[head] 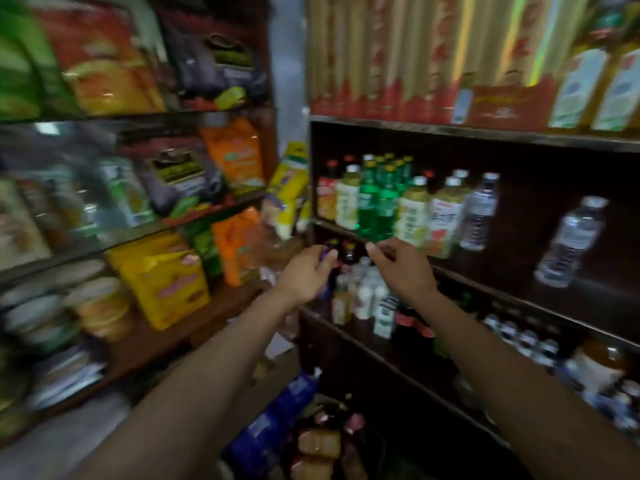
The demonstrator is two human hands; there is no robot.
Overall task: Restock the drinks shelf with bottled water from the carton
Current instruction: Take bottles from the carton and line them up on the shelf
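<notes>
Water bottles (pixel 479 211) upright, up-right of my right hand (pixel 403 268); both hands' fingers loosely curled, left hand (pixel 306 275) farther, seemingly empty.

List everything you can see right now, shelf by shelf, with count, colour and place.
water bottles: two, clear, drinks shelf, one beside the juices, one alone at right
green bottles: several, green, drinks shelf left
juice bottles: about four, yellowish, white caps, among the green ones
small bottles: many, mixed colours, shelf below, blurred
boxes: a row, gold and red, top shelf
oil bottles: two, yellow, top shelf right
snack bags: many, yellow, orange, green, left shelves
left hand: one, fingers loosely curled, at the lower shelf
right hand: one, fingers curled, at the drinks shelf edge
</notes>
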